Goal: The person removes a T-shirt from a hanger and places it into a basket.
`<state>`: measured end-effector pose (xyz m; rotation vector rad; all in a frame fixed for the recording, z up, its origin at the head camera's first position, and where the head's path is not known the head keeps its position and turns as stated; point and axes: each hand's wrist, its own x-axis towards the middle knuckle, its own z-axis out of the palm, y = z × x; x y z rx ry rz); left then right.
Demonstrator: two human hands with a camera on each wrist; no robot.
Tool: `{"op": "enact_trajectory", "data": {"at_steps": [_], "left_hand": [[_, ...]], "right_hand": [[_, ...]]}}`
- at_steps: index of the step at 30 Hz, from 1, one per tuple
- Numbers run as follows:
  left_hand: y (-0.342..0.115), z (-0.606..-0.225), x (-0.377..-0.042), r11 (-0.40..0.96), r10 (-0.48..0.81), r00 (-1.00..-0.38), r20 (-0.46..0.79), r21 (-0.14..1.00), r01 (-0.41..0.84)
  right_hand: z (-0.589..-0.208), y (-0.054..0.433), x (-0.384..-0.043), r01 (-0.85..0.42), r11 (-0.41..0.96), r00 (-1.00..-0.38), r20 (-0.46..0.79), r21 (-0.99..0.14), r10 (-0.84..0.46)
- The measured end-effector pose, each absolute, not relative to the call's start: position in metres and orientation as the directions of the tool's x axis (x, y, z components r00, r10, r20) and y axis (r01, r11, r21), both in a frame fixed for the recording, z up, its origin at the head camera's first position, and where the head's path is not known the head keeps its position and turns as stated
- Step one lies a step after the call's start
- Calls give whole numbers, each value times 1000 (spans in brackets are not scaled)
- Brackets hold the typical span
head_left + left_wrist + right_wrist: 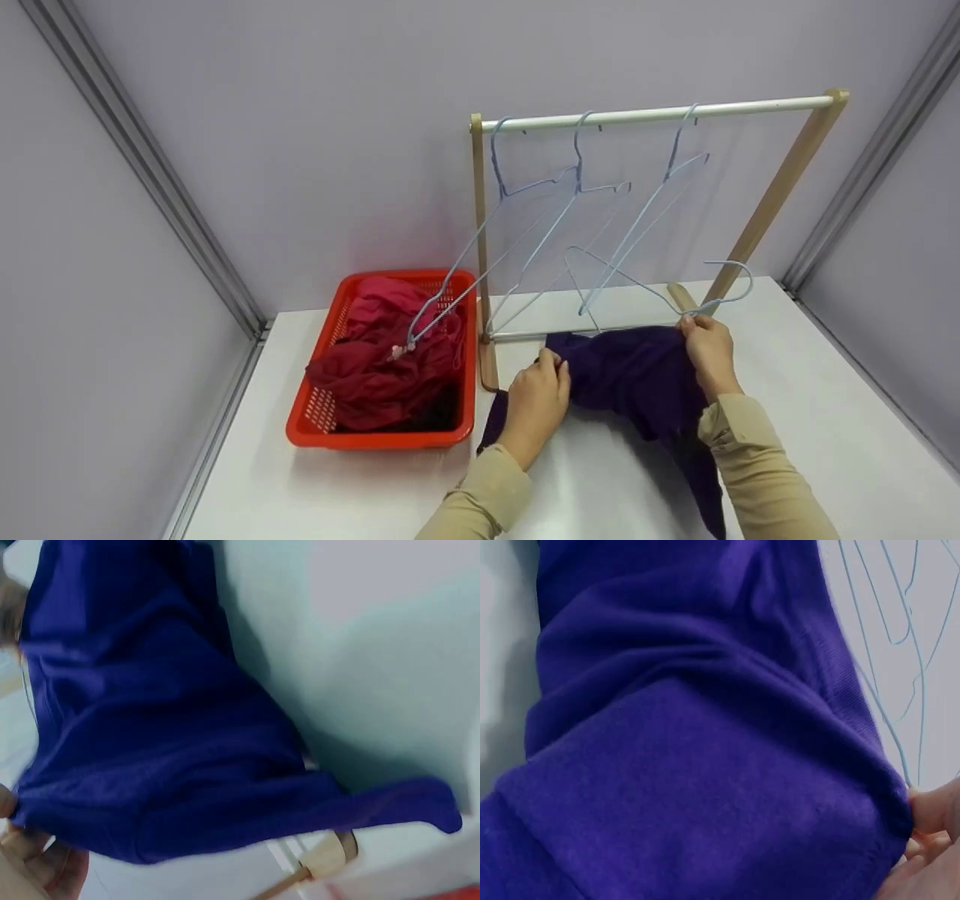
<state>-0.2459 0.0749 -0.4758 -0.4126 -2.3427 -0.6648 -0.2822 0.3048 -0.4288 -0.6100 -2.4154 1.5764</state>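
A dark purple long-sleeved top (626, 375) hangs in folds between my two hands over the white table. My left hand (536, 401) pinches its upper edge on the left; in the left wrist view a narrow sleeve (390, 806) stretches away from the cloth. On the right, my right hand (709, 352) grips the edge of the top together with a light blue wire hanger (637, 283) near the base of its hook. The hanger tilts over to the right, its lower part hidden by the fabric. Thumb and fingers (930, 817) squeeze the cloth in the right wrist view.
Behind the top stands a wooden rack with a white rail (637, 116). Three blue wire hangers (626, 232) hang from it, the leftmost reaching over a red plastic basket (375, 439). Red and pink clothes (375, 367) fill the basket. Pale panels enclose the table.
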Motion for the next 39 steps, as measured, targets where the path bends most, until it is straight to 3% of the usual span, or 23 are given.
{"op": "enact_trajectory", "data": {"at_steps": [4,11,19,24,27,33,39], "left_hand": [[89,-479,-234,796,138,-754,642,381,471],[106,-484,-216,681,242,-853,462,546,489],[112,-490,-214,700,333,-852,405,499,511],[108,-494,-217,760,365,-824,434,372,533],[104,-495,-219,781,337,-780,528,306,544],[95,-495,-232,806,181,-670,720,281,520],[83,-499,-240,824,132,-641,756,276,495]], "right_hand": [[-431,292,-283,192,241,-885,-62,-951,461],[-433,265,-284,95,-12,-846,-87,-995,526],[-425,242,-284,66,-161,-839,-142,-985,525],[-421,238,-284,37,-198,-839,-138,-979,526],[-421,240,-285,43,-188,-845,-136,-981,517],[-424,249,-285,76,-110,-854,-122,-991,506],[-420,249,-285,65,-32,-901,-72,-997,427]]}}
